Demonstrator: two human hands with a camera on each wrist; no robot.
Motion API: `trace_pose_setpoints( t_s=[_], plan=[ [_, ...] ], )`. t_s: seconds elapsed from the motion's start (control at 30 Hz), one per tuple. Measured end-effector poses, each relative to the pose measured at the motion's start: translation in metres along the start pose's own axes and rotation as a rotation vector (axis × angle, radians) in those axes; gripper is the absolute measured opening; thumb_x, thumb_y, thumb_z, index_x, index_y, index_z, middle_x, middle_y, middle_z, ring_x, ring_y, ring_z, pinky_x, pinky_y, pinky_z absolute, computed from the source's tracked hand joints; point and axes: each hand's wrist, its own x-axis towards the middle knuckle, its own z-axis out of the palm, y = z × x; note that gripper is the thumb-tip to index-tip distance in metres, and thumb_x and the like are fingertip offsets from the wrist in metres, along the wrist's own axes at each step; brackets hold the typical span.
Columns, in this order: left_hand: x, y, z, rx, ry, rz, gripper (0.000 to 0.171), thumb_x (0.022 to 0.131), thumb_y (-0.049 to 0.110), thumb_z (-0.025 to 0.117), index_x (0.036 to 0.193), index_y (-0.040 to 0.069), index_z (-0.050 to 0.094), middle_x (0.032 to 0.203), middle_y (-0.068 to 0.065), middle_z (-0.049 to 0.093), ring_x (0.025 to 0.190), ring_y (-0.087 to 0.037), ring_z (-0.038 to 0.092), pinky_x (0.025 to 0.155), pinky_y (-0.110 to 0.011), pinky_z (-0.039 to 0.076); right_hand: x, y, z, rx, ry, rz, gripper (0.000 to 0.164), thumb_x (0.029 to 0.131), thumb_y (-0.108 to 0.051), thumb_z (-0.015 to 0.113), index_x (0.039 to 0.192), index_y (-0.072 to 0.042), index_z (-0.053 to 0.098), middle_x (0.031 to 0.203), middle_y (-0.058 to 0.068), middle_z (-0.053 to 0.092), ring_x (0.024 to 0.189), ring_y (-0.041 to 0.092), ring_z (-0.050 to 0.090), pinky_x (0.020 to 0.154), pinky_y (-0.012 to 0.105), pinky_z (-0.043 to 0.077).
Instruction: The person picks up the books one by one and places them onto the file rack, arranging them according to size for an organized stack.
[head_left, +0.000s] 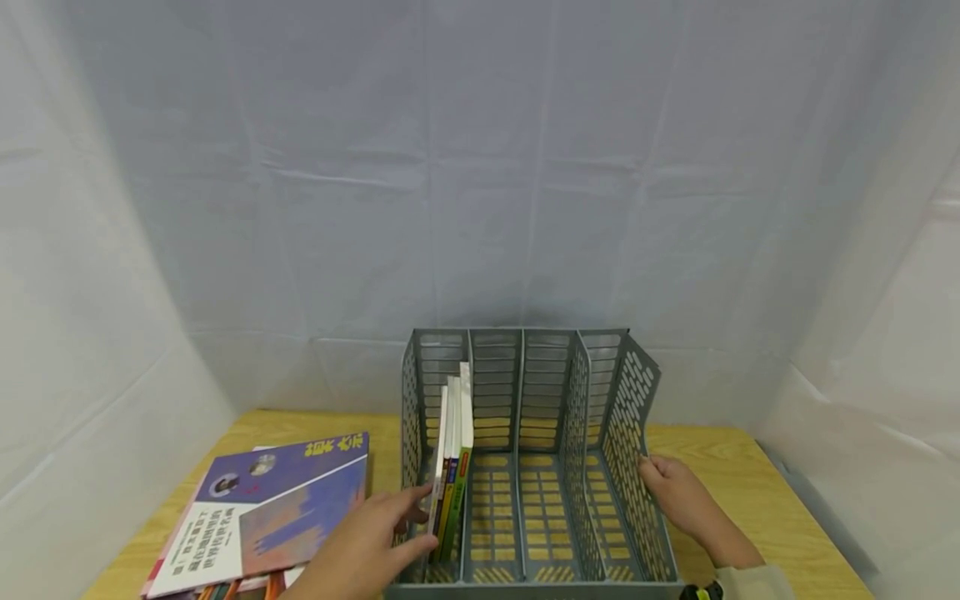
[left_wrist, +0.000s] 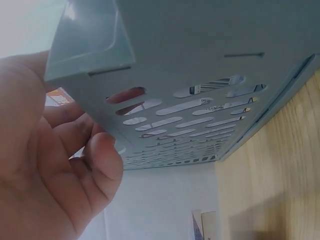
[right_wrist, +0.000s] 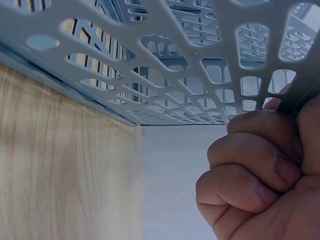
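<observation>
A grey four-compartment file rack stands on the wooden table, its slotted side wall filling much of both wrist views. Several thin books stand upright, leaning slightly, in its leftmost compartment. My left hand reaches in at the front left, index fingertip and thumb touching the books' spines. In the left wrist view, this hand is at the front edge of the rack's wall, other fingers loosely bent. My right hand grips the edge of the right side wall; the right wrist view shows its curled fingers.
Left of the rack lies a loose stack of magazines, the top one purple and white. The wooden table is bounded by white sheeting at the back and both sides.
</observation>
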Motion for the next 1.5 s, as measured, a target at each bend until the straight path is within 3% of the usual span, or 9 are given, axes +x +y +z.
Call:
trace_pose_setpoints(
  t_s=[0.27,0.5,0.77,1.07,1.5],
  plan=[
    [0.0020,-0.0001,0.0010,-0.010,0.031,-0.037,0.065,0.094,0.046,0.074,0.145,0.009,0.057,0.102,0.009,0.073,0.092,-0.015,0.071,0.087,-0.058,0.054,-0.0001,0.0003,0.0000,0.013,-0.003,-0.009,0.047,0.113,-0.032,0.039,0.071,-0.011,0.040,0.058,-0.001,0.033,0.052,0.012,0.026,0.051,0.028,0.031],
    [0.0045,0.0035,0.0049,-0.069,0.054,-0.096,0.053,0.092,0.042,0.077,0.132,0.009,0.064,0.101,0.007,0.071,0.090,-0.015,0.069,0.076,-0.044,0.058,-0.0002,0.0013,0.0003,0.013,-0.002,-0.008,0.048,0.113,-0.034,0.039,0.071,-0.011,0.040,0.058,-0.001,0.033,0.052,0.012,0.026,0.050,0.027,0.031],
    [0.0040,0.0047,0.0070,-0.093,0.077,-0.118,0.030,0.093,0.039,0.077,0.108,0.016,0.066,0.088,0.008,0.066,0.079,-0.010,0.063,0.067,-0.036,0.052,-0.0010,-0.0006,-0.0009,0.017,-0.013,-0.003,0.047,0.113,-0.031,0.039,0.070,-0.011,0.039,0.057,-0.002,0.032,0.051,0.012,0.026,0.051,0.026,0.031],
    [0.0059,0.0031,0.0076,-0.132,0.073,-0.140,0.031,0.093,0.038,0.077,0.110,0.014,0.066,0.088,0.007,0.066,0.079,-0.012,0.063,0.065,-0.035,0.053,-0.0012,-0.0030,-0.0002,0.021,-0.014,0.002,0.045,0.112,-0.028,0.038,0.070,-0.011,0.037,0.057,-0.002,0.031,0.050,0.012,0.024,0.050,0.026,0.029],
    [0.0049,0.0040,0.0098,-0.107,0.112,-0.130,0.032,0.094,0.039,0.075,0.114,0.015,0.067,0.088,0.009,0.067,0.077,-0.009,0.063,0.066,-0.034,0.052,-0.0017,-0.0024,0.0001,0.040,-0.012,-0.013,0.045,0.113,-0.030,0.040,0.071,-0.012,0.037,0.057,-0.002,0.032,0.050,0.012,0.024,0.050,0.026,0.029]
  ],
)
